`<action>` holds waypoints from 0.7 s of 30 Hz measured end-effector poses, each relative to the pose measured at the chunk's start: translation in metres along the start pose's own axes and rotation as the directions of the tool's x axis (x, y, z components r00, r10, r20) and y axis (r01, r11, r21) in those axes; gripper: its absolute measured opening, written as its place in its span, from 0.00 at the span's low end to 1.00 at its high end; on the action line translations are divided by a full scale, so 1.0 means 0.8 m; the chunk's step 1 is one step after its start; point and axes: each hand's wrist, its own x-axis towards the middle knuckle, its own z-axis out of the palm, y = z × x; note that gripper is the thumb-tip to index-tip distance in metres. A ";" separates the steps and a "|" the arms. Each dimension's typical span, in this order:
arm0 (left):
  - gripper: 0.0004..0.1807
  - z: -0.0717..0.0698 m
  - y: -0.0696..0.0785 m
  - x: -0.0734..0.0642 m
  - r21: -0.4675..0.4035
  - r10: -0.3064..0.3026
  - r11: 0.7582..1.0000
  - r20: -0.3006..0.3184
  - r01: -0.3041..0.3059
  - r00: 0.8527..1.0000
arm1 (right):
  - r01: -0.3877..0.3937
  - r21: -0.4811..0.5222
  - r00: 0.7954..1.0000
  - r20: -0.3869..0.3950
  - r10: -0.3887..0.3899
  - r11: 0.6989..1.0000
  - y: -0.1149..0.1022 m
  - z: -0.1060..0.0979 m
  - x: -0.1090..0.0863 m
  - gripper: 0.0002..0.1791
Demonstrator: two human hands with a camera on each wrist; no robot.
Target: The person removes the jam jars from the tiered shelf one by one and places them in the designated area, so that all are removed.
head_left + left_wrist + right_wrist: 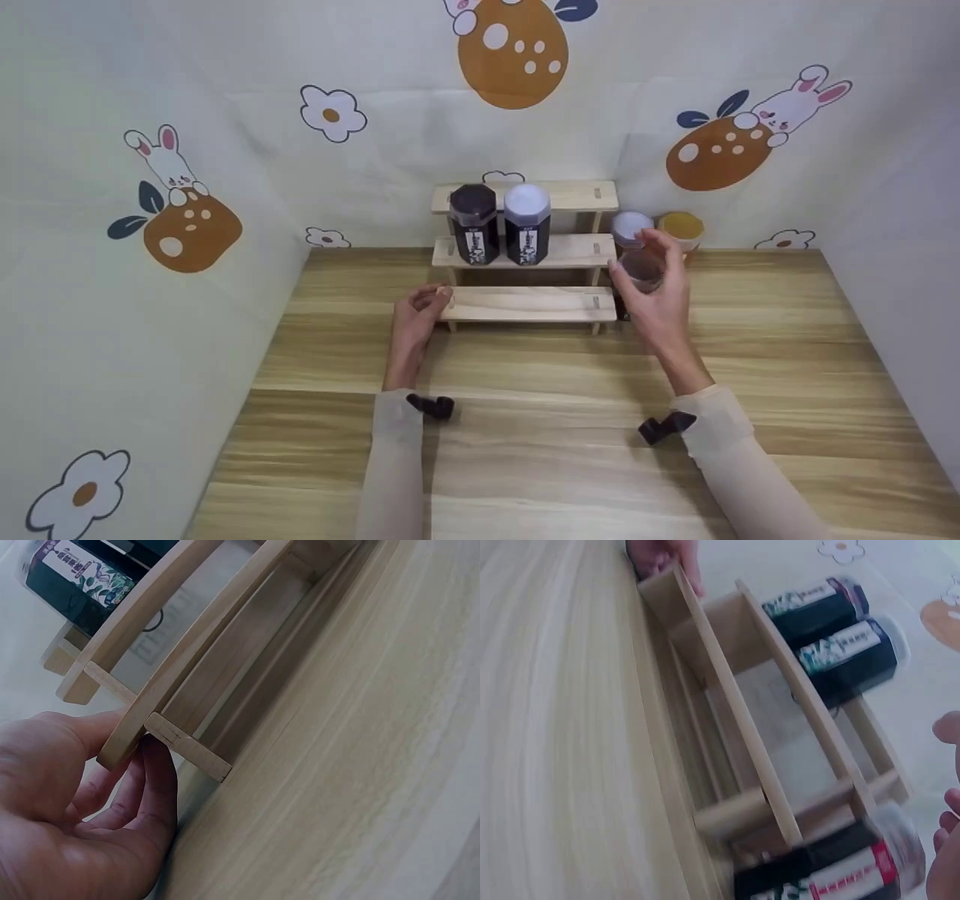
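Observation:
My left hand pinches the left end of the lowest step of a three-tier wooden rack, thumb on top and fingers beneath. In the left wrist view the fingers curl under the board's end. Just off the rack's right end stands a dark jar with a clear lid; its red-and-white label shows in the right wrist view. Above this jar is my right hand, thumb and fingers spread on either side of the lid, with a gap visible in the right wrist view.
On the middle tier stand two dark jars, one dark-lidded and one white-lidded. Behind my right hand are a white-lidded jar and a yellow-lidded jar. A patterned cloth wall rises behind the rack on the wood-grain table.

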 end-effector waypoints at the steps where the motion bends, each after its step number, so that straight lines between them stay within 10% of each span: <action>1: 0.20 0.000 0.000 0.000 0.000 0.001 1.000 -0.001 -0.001 1.000 | 0.007 0.009 1.000 0.009 -0.007 1.000 0.000 0.006 -0.002 0.34; 14: 0.20 -0.001 0.000 0.001 -0.004 -0.005 1.000 0.004 0.005 1.000 | -0.093 0.186 0.974 0.221 0.050 0.978 -0.027 0.097 -0.003 0.37; 21: 0.20 -0.003 0.001 0.000 0.028 0.004 1.000 0.017 -0.005 1.000 | -0.174 0.112 0.958 0.248 0.142 0.978 -0.025 0.123 0.012 0.43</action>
